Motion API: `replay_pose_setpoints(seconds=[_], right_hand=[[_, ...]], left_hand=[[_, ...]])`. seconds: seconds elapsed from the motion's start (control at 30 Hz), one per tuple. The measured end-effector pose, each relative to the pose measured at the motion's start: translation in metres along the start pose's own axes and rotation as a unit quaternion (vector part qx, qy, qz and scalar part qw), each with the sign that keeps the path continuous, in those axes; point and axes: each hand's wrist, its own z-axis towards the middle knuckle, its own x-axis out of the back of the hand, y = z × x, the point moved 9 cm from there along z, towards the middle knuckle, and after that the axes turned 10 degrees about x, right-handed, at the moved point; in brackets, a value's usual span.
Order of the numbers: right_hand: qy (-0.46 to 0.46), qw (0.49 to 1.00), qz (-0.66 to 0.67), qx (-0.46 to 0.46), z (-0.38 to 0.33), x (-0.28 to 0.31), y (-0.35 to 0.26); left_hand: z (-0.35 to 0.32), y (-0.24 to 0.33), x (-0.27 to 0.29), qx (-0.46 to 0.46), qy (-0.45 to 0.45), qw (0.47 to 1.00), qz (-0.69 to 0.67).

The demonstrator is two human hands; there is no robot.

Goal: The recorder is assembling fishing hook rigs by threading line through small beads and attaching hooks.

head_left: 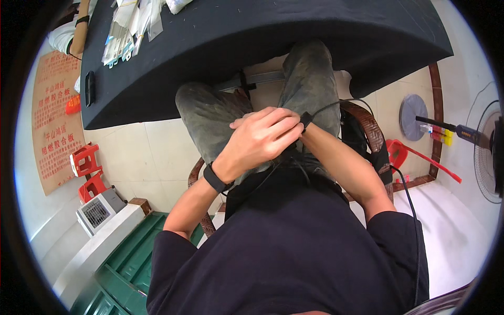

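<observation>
Black short-sleeved shirt [294, 252], nearest, filling lower frame. Thin black cable [407, 194] running up past right shoulder and over the lap. Left hand [262, 139], black wristband [215, 179] at wrist, lying over the lap with fingers curled down, covering the right hand [305, 135]; right fingers hidden, so closed or open cannot be told. Small black cable end [306, 119] at left fingertips, seemingly pinched there. Handling of cable judged mid-way: end in hand, slack loose across grey-green trousers [310, 79]. Brown wicker chair [370, 128] beneath. Black cloth-covered table [252, 47] edge just beyond knees, close overhead. Clear packets [126, 29] far left on table. Red plastic stools [86, 160] on pale tiled floor [149, 157]; open room left of legs.
</observation>
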Motion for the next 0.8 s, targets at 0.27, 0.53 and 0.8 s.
replay_pose_setpoints(seconds=[0.27, 0.53, 0.8], right_hand=[[0.013, 0.997, -0.073, 0.013, 0.007, 0.007, -0.025], [0.021, 0.974, -0.224, 0.02, 0.019, 0.024, -0.076], [0.156, 0.975, -0.135, 0.08, 0.016, 0.052, -0.089]], left_hand=[[-0.012, 0.003, -0.004, -0.124, 0.099, 0.986, 0.056], [-0.012, -0.001, 0.008, -0.103, 0.078, 0.991, 0.032], [-0.001, 0.002, 0.025, -0.016, 0.084, 0.996, 0.015]])
